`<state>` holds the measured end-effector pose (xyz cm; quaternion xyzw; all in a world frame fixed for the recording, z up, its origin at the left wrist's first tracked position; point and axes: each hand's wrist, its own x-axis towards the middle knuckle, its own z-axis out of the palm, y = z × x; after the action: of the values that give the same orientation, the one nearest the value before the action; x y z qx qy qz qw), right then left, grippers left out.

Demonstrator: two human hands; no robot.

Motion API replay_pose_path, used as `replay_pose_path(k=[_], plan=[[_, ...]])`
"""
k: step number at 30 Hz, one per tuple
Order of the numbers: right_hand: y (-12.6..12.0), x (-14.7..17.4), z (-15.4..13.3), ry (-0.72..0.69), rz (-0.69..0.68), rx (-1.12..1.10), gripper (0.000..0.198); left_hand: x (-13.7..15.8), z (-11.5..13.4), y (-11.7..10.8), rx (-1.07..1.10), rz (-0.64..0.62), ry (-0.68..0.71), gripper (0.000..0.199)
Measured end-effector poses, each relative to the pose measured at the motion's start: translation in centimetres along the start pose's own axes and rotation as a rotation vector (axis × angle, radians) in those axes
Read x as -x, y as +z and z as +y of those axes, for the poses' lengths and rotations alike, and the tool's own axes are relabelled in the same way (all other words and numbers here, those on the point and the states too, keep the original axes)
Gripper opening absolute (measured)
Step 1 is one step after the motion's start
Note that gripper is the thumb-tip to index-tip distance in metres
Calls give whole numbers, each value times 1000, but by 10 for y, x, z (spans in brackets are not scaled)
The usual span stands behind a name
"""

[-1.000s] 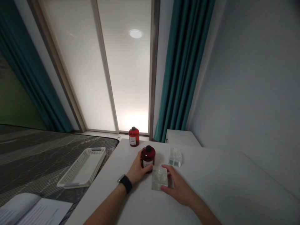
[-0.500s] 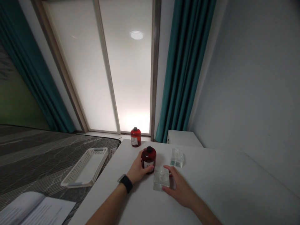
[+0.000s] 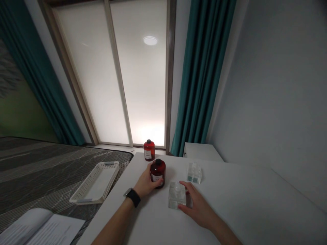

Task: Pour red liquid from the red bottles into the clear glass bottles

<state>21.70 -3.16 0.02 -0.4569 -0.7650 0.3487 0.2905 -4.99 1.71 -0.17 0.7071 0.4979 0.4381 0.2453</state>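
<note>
- Open book (image 3: 46, 228), at eight o'clock from the held bottle: pale printed pages, one curling, lying on a dark grey striped surface (image 3: 38, 175).
- White basket (image 3: 98, 185), nine o'clock: shallow, oblong, perforated walls, grey tabs at its two short ends; the slanting left edge of the tabletop runs just beside it.
- Left hand (image 3: 144, 182), eight o'clock, black-strapped watch (image 3: 133, 197) at the wrist: fingers wrapped around the held bottle, thumb across its front.
- Far bottle (image 3: 149, 151), eleven o'clock: glossy red, see-through, dark cap, white label, upright near the table's back edge.
- Held bottle (image 3: 160, 169): deep red, shiny, round-shouldered, black cap, pale label partly behind the thumb; upright over the tabletop.
- Near block (image 3: 176, 194), four o'clock: clear, squarish, rippled, a strip of tabletop parting it from the bottle.
- Right hand (image 3: 196, 202), also four: thumb and forefinger spread at the block's right side; whether they squeeze, I cannot tell.
- Far block (image 3: 194, 174), three o'clock: clear, faceted, greenish low down.
- Smooth white tabletop (image 3: 245, 200), three to five o'clock: broad room beyond the right hand, reaching the grey wall (image 3: 278, 85).
</note>
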Motion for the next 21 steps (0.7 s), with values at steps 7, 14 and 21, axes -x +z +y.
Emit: replay_pose_path(k=[7,14,21], plan=[[0,0,4,-24,-4,-16,65,-3,-21,-21,-215,377,-149,63],[2,-1,7,-35,-2,-19,65,-22,-53,-42,-219,619,-267,59],[2,-1,8,-20,-16,-24,66,-66,-78,-72,-150,585,-296,46]])
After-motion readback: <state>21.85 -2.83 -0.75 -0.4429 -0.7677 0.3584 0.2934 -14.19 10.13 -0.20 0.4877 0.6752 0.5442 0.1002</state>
